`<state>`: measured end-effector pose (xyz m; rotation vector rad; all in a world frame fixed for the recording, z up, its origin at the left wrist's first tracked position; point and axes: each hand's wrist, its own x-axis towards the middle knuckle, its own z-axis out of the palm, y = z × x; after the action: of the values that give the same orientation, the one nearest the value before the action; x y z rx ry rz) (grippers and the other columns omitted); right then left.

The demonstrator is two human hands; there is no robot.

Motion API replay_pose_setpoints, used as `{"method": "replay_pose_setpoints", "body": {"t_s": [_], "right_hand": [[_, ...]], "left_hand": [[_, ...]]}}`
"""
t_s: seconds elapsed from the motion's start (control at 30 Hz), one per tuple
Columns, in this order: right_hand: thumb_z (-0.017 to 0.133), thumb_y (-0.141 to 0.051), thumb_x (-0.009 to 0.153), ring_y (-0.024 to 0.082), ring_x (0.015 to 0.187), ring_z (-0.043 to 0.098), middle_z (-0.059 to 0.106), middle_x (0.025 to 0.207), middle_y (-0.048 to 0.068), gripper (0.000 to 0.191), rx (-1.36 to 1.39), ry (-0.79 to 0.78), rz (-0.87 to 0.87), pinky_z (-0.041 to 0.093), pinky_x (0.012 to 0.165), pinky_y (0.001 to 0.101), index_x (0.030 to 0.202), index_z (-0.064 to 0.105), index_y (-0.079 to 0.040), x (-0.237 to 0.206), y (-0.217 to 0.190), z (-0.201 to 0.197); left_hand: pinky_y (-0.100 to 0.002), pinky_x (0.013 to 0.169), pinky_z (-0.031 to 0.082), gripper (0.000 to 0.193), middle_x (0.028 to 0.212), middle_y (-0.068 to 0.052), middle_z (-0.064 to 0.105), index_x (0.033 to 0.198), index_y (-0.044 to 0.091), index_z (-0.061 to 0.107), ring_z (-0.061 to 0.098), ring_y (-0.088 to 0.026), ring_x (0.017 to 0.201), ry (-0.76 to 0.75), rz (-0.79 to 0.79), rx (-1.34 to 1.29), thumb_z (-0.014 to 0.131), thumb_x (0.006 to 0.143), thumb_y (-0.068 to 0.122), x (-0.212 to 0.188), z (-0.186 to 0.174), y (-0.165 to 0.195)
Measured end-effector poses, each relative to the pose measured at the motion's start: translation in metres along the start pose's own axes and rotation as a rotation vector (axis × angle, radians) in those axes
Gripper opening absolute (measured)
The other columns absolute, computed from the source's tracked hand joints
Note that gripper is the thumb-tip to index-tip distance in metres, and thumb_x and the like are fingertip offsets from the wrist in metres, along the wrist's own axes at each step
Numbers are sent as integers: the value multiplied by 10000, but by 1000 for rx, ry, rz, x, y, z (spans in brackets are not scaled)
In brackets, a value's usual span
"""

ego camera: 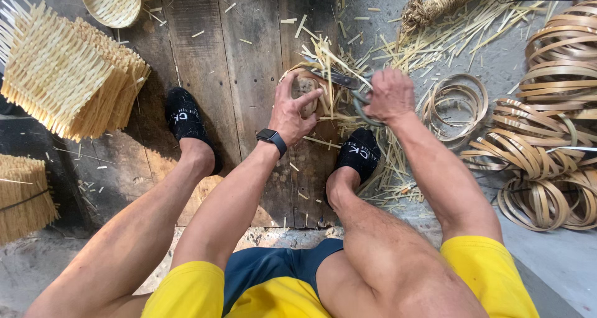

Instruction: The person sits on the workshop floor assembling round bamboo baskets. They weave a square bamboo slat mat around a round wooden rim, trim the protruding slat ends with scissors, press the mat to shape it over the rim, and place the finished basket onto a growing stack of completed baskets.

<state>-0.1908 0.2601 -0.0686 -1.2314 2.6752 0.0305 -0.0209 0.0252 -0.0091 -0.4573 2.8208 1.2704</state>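
Left hand (297, 108) grips a small woven bamboo basket (305, 88); right hand (389, 95) fingers closed through shears (349, 88) handles, blades at its rim.

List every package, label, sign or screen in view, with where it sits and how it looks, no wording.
Smartwatch: on the left wrist, a dark rounded-square screen, blank, on a black band.
Sock lettering, left foot: white print across a black sock, on the wooden boards.
Sock lettering, right foot: white print on a black sock, among straw-coloured strip offcuts.
No packages or signs show.
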Motion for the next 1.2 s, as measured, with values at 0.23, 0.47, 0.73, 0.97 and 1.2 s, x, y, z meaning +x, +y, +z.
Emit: {"method": "replay_pose_setpoints", "body": {"t_s": [0.23, 0.47, 0.73, 0.97, 1.2], "right_hand": [[738, -434, 832, 204, 739, 508, 535, 813, 88, 426, -8, -59, -46, 456, 648, 340, 863, 571, -43, -10, 16, -9], [762, -362, 800, 157, 732, 487, 519, 821, 36, 317, -58, -52, -77, 448, 665, 315, 845, 578, -108, 7, 2, -5], [779, -494, 945, 207, 723, 501, 527, 802, 84, 495, 143, -140, 198, 474, 631, 406, 871, 579, -48, -13, 49, 11], [920, -232, 522, 352, 1051, 466, 485, 1075, 204, 775, 208, 71, 591, 403, 949, 480, 1140, 541, 42, -17, 25, -3], [836, -304, 851, 159, 989, 720, 770, 1097, 76, 378, 1241, -165, 334, 574, 882, 317, 1135, 743, -73, 7, -48, 7]], "left_hand": [[-473, 1218, 343, 553, 1588, -128, 338, 1142, 277, 807, 360, -389, 1457, -124, 23, 31, 804, 655, 15, 4, -12, 2], [-433, 1219, 351, 502, 1601, -38, 364, 1074, 273, 825, 344, -336, 1473, -296, 67, 67, 815, 644, 14, 10, -22, 2], [-481, 1176, 379, 428, 1581, -90, 398, 1110, 316, 811, 390, -345, 1416, -267, 89, 90, 916, 709, 208, 9, -26, 10], [-434, 1094, 475, 920, 1324, -136, 578, 1572, 144, 414, 559, -303, 1259, -45, -182, -122, 860, 820, 431, 9, -15, 11], [-339, 870, 586, 409, 1074, -104, 781, 1201, 74, 735, 754, -198, 950, -96, -461, -343, 775, 868, 307, 71, 3, -35]]}}
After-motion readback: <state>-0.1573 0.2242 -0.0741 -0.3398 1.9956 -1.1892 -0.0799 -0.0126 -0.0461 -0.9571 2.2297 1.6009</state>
